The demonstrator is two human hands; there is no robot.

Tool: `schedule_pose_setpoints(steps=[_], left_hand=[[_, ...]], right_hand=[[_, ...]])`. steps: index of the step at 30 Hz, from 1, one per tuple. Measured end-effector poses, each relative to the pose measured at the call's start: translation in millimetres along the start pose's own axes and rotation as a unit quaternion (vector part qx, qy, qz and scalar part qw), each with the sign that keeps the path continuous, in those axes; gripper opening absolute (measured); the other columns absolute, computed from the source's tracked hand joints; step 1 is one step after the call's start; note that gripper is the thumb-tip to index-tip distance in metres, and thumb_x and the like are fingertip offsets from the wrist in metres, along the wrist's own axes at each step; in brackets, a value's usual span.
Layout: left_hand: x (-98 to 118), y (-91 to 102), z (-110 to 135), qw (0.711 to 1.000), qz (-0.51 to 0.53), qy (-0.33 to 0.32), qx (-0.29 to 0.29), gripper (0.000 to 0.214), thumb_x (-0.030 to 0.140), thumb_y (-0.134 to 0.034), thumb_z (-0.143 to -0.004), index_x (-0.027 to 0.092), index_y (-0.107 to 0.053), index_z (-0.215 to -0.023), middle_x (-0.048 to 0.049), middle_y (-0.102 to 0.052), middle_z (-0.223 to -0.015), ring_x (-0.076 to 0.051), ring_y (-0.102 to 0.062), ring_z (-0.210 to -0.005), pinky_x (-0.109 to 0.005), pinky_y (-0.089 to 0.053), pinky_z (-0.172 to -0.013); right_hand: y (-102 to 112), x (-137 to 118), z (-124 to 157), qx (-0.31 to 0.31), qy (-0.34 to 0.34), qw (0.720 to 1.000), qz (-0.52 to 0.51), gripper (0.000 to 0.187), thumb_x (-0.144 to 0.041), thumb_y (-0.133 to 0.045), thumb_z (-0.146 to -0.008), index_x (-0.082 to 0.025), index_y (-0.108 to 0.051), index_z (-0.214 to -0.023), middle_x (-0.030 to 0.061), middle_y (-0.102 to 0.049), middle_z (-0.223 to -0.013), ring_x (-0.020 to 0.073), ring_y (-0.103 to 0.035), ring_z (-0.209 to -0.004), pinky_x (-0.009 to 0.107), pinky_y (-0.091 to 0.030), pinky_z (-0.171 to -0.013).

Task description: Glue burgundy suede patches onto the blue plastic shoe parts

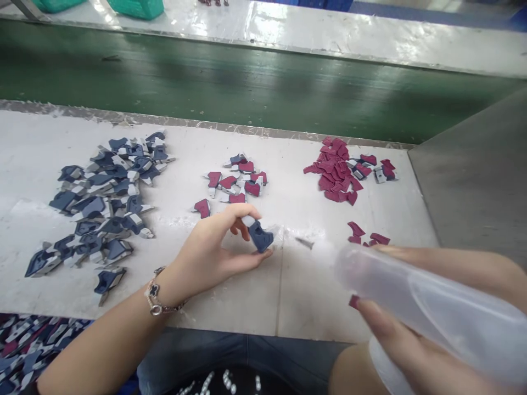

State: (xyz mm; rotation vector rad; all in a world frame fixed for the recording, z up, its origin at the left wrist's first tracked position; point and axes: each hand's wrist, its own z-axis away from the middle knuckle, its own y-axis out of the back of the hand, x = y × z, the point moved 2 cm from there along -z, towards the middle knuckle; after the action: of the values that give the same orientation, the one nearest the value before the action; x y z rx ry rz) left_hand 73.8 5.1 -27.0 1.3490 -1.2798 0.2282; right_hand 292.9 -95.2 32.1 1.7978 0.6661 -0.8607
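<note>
My left hand (pixel 214 247) grips a small dark-blue and white plastic part (pixel 260 236) between thumb and fingers, just above the white table. My right hand (pixel 395 329) is wrapped round a translucent white bottle (pixel 436 302), tilted and smeared by motion, its narrower end toward the left. At the right thumb's tip shows a small dark-red patch (pixel 354 301); whether it is a nail or a loose piece I cannot tell. Behind my left hand lies a small group of blue-and-white parts with maroon faces (pixel 236 181).
A large pile of blue-and-white parts (pixel 107 186) spreads over the table's left. Thin maroon pieces (pixel 335 170) are heaped at the back right, with a few more nearer me. A green conveyor belt (pixel 247 88) runs behind; a grey metal panel (pixel 477 164) stands on the right.
</note>
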Motion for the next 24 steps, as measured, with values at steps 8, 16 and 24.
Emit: schedule_pose_setpoints(steps=[8,16,24], left_hand=[[4.9,5.3,4.6,0.995,0.102,-0.006,0.009,0.04,0.019,-0.084,-0.07,0.022,-0.051,-0.092,0.0024,-0.056,-0.086,-0.012,-0.056,-0.079,-0.025,-0.046,-0.069],[9.5,6.0,3.9,0.995,0.098,-0.013,0.005,0.041,0.019,-0.085,-0.07,0.023,-0.051,-0.091,0.0038,-0.057,-0.084,-0.011,-0.055,-0.074,-0.025,-0.045,-0.065],[10.8,7.2,4.9,0.992,0.125,0.004,-0.013,0.043,0.026,-0.088,-0.069,0.023,-0.049,-0.089,0.0056,-0.057,-0.079,-0.008,-0.051,-0.062,-0.02,-0.047,-0.055]], right_hand=[[-16.9,47.0,-20.3,-0.047,-0.127,0.986,-0.101,0.04,-0.032,-0.08,-0.077,-0.03,-0.059,-0.111,0.0064,-0.073,-0.109,0.0306,-0.068,-0.104,0.045,-0.055,-0.083],[-52.8,87.6,-21.6,-0.168,-0.122,0.978,0.0,0.043,-0.034,-0.072,-0.082,-0.028,-0.05,-0.118,0.0065,-0.066,-0.13,0.0261,-0.064,-0.115,0.044,-0.051,-0.097],[-5.7,100.4,3.5,-0.199,-0.129,0.957,0.165,0.017,-0.035,-0.062,-0.08,-0.022,-0.07,-0.087,0.0119,-0.071,-0.096,0.0373,-0.061,-0.098,0.058,-0.046,-0.088]])
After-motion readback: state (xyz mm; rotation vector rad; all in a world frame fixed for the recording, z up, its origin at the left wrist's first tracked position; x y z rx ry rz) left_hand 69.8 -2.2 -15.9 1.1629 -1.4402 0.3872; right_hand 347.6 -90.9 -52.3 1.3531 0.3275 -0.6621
